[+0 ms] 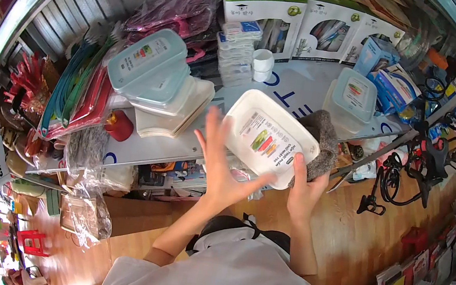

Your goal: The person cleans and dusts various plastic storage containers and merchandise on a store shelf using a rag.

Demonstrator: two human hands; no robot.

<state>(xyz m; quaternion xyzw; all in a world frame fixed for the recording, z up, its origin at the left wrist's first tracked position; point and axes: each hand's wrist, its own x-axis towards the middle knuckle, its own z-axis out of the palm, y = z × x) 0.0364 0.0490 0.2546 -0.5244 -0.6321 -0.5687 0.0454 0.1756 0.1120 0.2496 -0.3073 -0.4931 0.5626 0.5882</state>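
A white rectangular plastic food container (271, 140) with a printed label is tilted toward me above the shelf edge. My right hand (305, 190) grips its lower right corner, thumb on the face. A fuzzy grey cloth (319, 138) is bunched behind the container's right side, against the same hand. My left hand (223, 171) is spread open at the container's left edge, its thumb tip by the lower rim. Left of it stand a stack of white containers (168, 122) and clear, blue-lidded containers (149, 64). Another lidded clear container (351, 102) sits to the right.
White and green boxes (263, 14) line the back of the shelf (304, 74), with small white cups (262, 64) before them. Plastic-wrapped goods (85, 81) crowd the left. Black cables and clips (398, 181) hang at the right. A red stool (33, 242) stands on the floor.
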